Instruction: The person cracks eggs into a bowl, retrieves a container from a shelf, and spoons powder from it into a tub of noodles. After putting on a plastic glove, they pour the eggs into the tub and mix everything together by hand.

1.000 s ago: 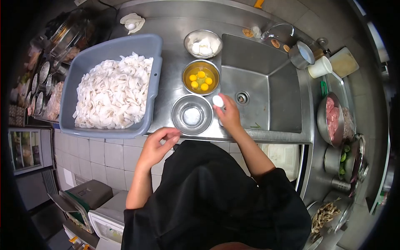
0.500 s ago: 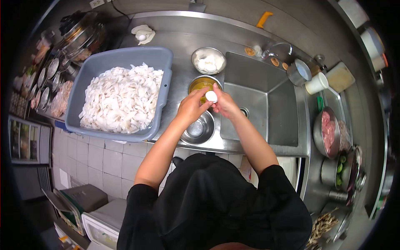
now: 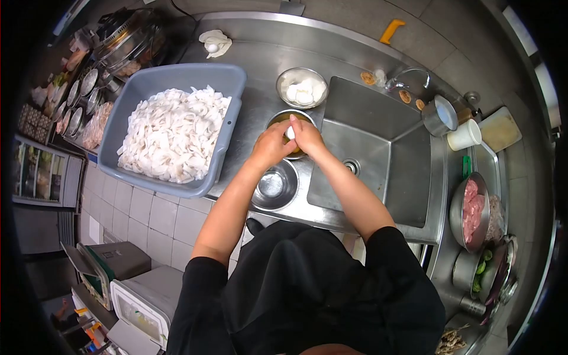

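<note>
Between the fingertips of my left hand (image 3: 271, 145) and my right hand (image 3: 309, 138), a white egg (image 3: 290, 134) is held, partly hidden by the fingers. Both hands are closed on it, right above a steel bowl (image 3: 277, 118) containing yellow liquid. My hands cover much of that bowl. Just behind it stands another metal bowl (image 3: 284, 80) with white eggs or eggshells (image 3: 305, 92) inside. A shiny steel bowl (image 3: 275, 188) sits nearer my body, below my left wrist.
A large grey-blue tub (image 3: 228, 133) of white sliced pieces stands left. To the right is a steel sink (image 3: 361, 148) with a faucet (image 3: 411, 74). Farther right, a bowl of pink meat (image 3: 473, 210) rests near a white cup (image 3: 464, 135). A white cloth (image 3: 219, 42) lies behind.
The egg has gone lower and more behind my fingers, and my hands have drawn closer together over the bowl. The whole view has shifted slightly.
</note>
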Action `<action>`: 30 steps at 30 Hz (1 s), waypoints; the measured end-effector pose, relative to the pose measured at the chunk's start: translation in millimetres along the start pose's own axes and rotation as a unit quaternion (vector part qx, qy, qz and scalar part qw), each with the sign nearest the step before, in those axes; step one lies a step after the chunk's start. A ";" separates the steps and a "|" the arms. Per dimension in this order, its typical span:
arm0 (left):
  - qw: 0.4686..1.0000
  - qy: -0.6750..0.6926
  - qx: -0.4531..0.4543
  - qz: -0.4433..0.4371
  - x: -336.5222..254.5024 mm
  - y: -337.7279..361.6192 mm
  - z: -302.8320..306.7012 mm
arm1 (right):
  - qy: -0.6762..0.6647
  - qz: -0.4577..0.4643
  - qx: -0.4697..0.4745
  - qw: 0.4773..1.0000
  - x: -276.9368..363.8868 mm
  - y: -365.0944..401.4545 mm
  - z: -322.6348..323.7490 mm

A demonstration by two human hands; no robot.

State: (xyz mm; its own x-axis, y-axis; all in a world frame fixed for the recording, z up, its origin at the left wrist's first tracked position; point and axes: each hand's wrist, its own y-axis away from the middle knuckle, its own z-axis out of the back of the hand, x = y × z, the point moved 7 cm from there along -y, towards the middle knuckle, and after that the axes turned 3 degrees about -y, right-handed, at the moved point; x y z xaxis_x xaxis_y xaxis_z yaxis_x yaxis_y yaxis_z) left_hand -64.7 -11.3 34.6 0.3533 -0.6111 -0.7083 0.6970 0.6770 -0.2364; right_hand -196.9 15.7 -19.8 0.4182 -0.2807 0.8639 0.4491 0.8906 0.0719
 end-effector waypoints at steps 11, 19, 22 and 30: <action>0.999 0.034 -0.012 0.005 6.1 -0.3 -5.0 | 0.069 0.044 -0.002 0.997 8.1 0.5 1.6; 0.998 0.067 -0.016 -0.009 12.8 2.5 -8.3 | 0.100 0.085 -0.007 0.991 15.0 7.1 3.9; 0.997 0.069 0.015 0.009 19.5 2.8 -11.3 | 0.122 0.075 -0.003 0.990 18.4 9.4 5.0; 0.998 0.062 0.021 -0.012 23.9 4.8 0.0 | 0.132 0.109 -0.007 0.985 28.6 16.9 6.1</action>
State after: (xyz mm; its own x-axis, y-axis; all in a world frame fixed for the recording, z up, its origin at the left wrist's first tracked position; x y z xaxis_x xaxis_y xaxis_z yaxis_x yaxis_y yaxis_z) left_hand -52.9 -22.7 16.6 0.2588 -0.5697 -0.7800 0.7308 0.6436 -0.2276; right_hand -182.1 24.9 9.2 0.6965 -0.1681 0.6976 0.3360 0.9354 -0.1100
